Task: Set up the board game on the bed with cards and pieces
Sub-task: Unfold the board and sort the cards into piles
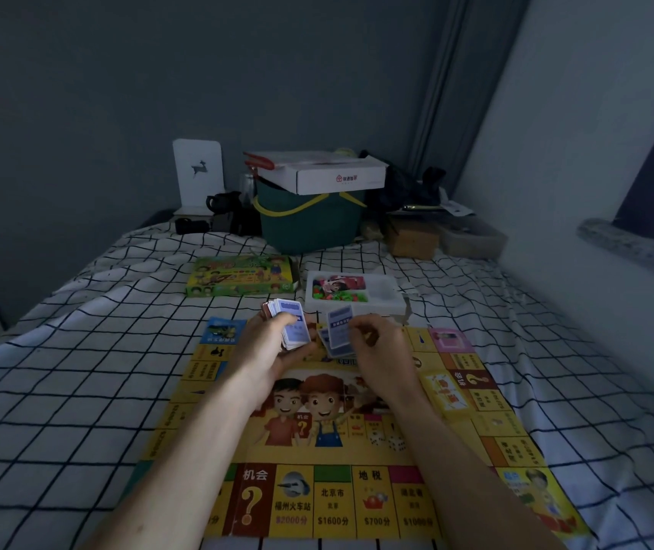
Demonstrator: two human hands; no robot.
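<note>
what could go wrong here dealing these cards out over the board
1. The left hand grips a thick deck above the board; if the grip slackens, cards may spill and scatter.
2. The right hand pinches one card over a loose pile; dropped carelessly, it could knock the pile askew.
3. The board lies on a soft, wrinkled sheet, so leaning on it could shift things.

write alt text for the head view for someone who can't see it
Over a game board spread on a checked bed, the left hand holds a deck while the right hand pinches a single card. Beyond lie a green game box and a white tray of pieces.
</note>
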